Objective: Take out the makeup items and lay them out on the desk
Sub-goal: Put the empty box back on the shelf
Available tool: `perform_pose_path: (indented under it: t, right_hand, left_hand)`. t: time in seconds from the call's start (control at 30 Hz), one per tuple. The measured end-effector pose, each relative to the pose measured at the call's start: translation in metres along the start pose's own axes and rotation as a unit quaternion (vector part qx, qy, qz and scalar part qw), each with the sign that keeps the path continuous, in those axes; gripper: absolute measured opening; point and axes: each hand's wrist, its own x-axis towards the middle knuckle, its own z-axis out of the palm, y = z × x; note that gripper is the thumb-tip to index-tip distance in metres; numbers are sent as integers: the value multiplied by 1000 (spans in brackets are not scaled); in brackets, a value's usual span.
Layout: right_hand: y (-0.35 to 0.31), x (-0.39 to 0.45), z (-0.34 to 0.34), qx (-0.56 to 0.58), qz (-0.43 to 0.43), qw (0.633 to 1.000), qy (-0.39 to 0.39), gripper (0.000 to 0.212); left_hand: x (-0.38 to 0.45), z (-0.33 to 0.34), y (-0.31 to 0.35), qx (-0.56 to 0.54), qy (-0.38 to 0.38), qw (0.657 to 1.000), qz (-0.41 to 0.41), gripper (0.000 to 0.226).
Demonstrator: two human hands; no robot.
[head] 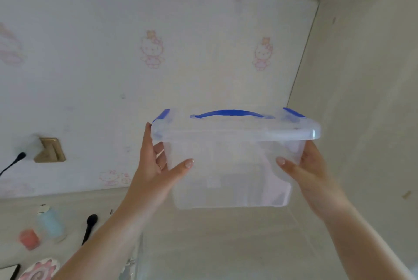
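A clear plastic storage box (233, 166) with a closed lid, blue handle and blue clips is held up in the air in front of the wall. My left hand (158, 166) grips its left side and my right hand (303, 171) grips its right side, thumbs on the front wall. The box looks see-through and I make out nothing inside it. Makeup items lie on the desk at lower left: a light blue bottle (51, 223), a small red jar (29, 239), a black brush (89, 226) and a pink patterned round compact (40, 269).
A brass wall socket (51, 149) with a black cable sits on the wall at left. A dark flat item (10, 271) lies at the bottom left corner. A larger clear container (248, 245) stands below the lifted box. The room corner is at right.
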Motion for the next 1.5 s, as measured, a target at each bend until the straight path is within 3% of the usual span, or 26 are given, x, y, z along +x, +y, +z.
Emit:
perform_pose_path:
  t: [0.1,0.23,0.47,0.53,0.67,0.8,1.0,1.2,1.37,1.5]
  right_hand:
    - [-37,-1,6,-11,-34,999,37,52]
    - [-86,-2,16,0,-54,996,76,73]
    - [-158,2,18,30,-88,991,97,85]
    - [-174,3,16,30,-101,989,108,78]
    - [-212,7,4,55,-124,987,90,32]
    - [-255,21,-8,23,-169,983,74,25]
    - [-309,61,-17,4,-223,974,37,24]
    - [-335,113,-24,-19,-243,970,4,28]
    - [-329,157,-26,-28,-262,965,-4,29]
    - [-312,193,-26,-35,-270,962,-18,69]
  left_hand:
    - [2,-3,32,-3,-10,998,58,109]
    - [1,-2,72,0,-25,992,120,115]
    - [2,-4,145,26,-63,979,194,100]
    - [3,-3,161,38,-76,973,214,96]
    - [9,2,196,31,-94,959,266,85]
    - [28,6,242,48,-140,927,345,84]
    - [74,13,299,41,-152,908,388,76]
    - [106,22,331,42,-158,893,420,48]
    - [138,19,334,65,-144,890,427,61]
    - [160,16,329,104,-142,880,441,66]
